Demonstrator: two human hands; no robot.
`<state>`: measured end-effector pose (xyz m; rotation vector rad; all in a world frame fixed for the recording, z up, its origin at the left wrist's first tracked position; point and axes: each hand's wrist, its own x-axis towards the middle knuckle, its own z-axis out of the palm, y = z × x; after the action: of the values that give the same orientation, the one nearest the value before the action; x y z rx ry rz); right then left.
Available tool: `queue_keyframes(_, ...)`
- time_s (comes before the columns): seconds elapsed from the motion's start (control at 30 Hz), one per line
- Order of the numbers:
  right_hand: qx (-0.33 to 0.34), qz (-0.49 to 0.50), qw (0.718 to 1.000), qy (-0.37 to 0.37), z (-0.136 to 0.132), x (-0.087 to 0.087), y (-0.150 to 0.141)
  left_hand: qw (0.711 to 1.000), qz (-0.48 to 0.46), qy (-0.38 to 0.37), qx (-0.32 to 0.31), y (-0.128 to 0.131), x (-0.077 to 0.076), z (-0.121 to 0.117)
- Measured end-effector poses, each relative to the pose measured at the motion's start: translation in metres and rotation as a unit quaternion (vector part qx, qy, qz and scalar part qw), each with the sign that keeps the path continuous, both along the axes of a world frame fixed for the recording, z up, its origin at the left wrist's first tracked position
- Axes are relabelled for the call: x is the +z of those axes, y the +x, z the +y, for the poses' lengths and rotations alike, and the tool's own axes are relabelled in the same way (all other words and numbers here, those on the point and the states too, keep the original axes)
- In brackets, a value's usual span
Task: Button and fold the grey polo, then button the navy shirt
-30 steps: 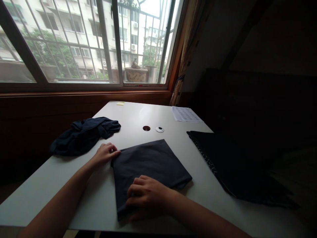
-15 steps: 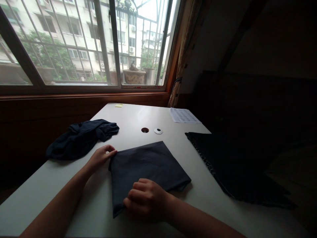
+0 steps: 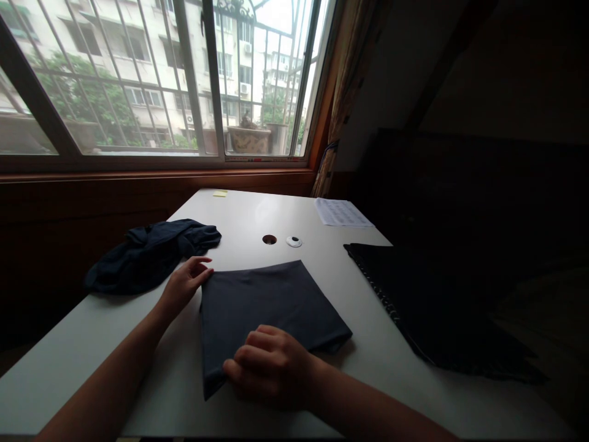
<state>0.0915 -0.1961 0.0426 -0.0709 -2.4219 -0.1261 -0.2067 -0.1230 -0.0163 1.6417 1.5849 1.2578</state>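
Observation:
A dark blue-grey folded cloth (image 3: 269, 301) lies flat on the white table in front of me; what kind of garment or fabric it is, I cannot tell. At its far left corner is my left hand (image 3: 186, 282), thumb touching the edge and the fingers stretched out apart from the thumb. My right hand (image 3: 276, 368) is curled over the near edge, its fingers closed on the cloth. The fingertips underneath are hidden.
A crumpled dark blue cloth (image 3: 151, 255) lies on the left of the white table (image 3: 248, 209). Dark fabric (image 3: 414, 301) covers the right side. Printed sheets (image 3: 343, 212), a yellow note (image 3: 219, 193), a cable hole (image 3: 269, 239) and its round cover (image 3: 294, 241) are farther back.
My left hand has moved slightly away and left with the cloth's far left corner, and its fingers have spread. The cloth's left edge has shifted left. My right hand has moved slightly left.

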Motion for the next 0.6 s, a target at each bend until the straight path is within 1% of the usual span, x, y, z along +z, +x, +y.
queue_keyframes(0.13, 0.008, -0.007, 1.000, 0.012, -0.002, 0.001, -0.006, 1.000, 0.012, 0.008, 0.016, -0.003, 0.003, -0.002)
queue_keyframes(0.23, 0.005, -0.023, 1.000, 0.020, -0.003, -0.004, -0.011, 0.999, 0.042, 0.016, 0.025, -0.004, 0.006, -0.003)
queue_keyframes(0.37, 0.011, -0.053, 0.998, 0.024, -0.004, -0.017, -0.017, 0.991, 0.128, 0.016, 0.018, -0.005, 0.009, -0.004)
queue_keyframes(0.43, 0.018, -0.073, 0.997, 0.024, -0.007, -0.026, -0.018, 0.983, 0.182, 0.012, 0.003, -0.006, 0.007, -0.003)
queue_keyframes(0.5, 0.031, -0.096, 0.995, 0.019, -0.009, -0.035, -0.017, 0.977, 0.214, 0.014, -0.015, -0.008, 0.004, -0.003)
queue_keyframes(0.6, 0.065, -0.135, 0.989, -0.014, -0.009, -0.041, -0.013, 0.963, 0.264, 0.050, -0.019, -0.007, 0.004, -0.004)
